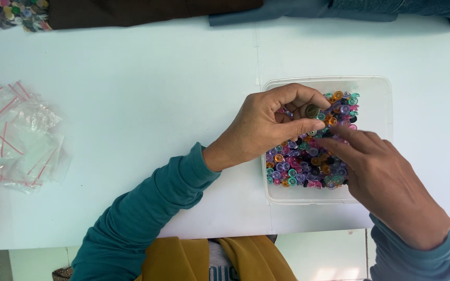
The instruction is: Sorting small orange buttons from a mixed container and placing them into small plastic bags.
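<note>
A clear plastic tray (376, 93) on the white table (157, 78) holds a heap of small round colourful pieces (300, 161) in purple, orange, teal and pink. My left hand (266, 122) hovers over the tray's left side and pinches one small dark round piece (312, 111) between thumb and forefinger. My right hand (386, 182) rests over the tray's right part, its fingertips down among the pieces; I cannot tell whether it grips any. Both arms wear teal sleeves.
A pile of small clear zip bags with red strips (19, 135) lies at the table's left. A bag of mixed colourful pieces (11, 13) sits at the far left corner. Dark cloth (147, 10) and blue cloth (339, 10) lie along the far edge.
</note>
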